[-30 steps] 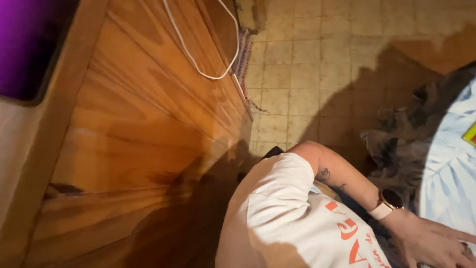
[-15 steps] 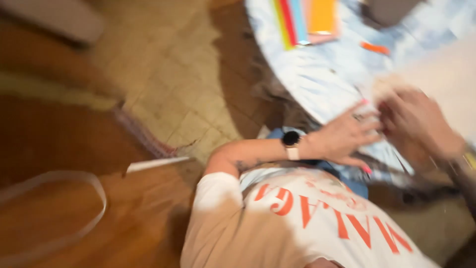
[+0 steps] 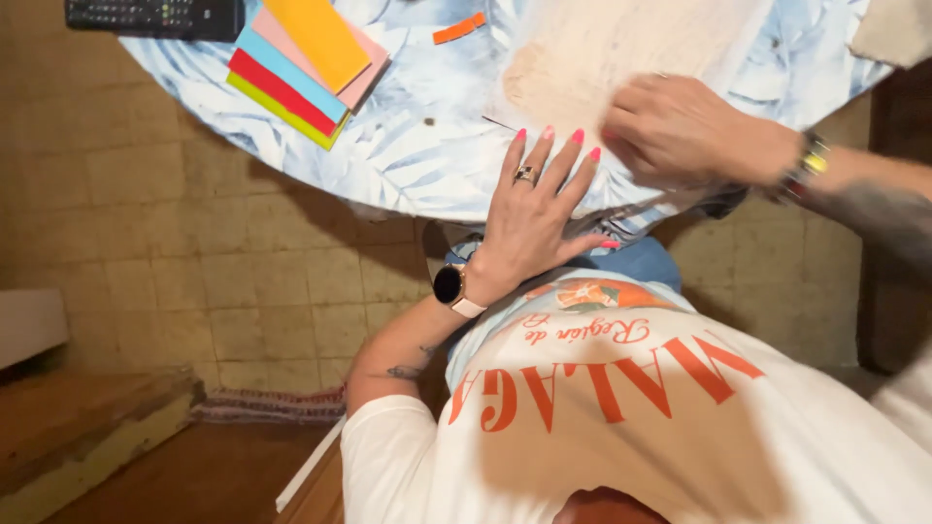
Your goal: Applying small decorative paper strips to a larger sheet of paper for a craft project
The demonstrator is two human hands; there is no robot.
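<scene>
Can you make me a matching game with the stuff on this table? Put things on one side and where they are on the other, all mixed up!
Things:
1. stack of coloured paper
2. small orange strip
3. left hand
4. right hand

Places:
A. flat near the table's front edge, fingers spread
B. on the pale sheet, at the right
C. far left of the table, beside a dark remote
D. lying alone on the blue leafy tablecloth, near the top

Pairs: 1-C, 2-D, 3-A, 4-B
</scene>
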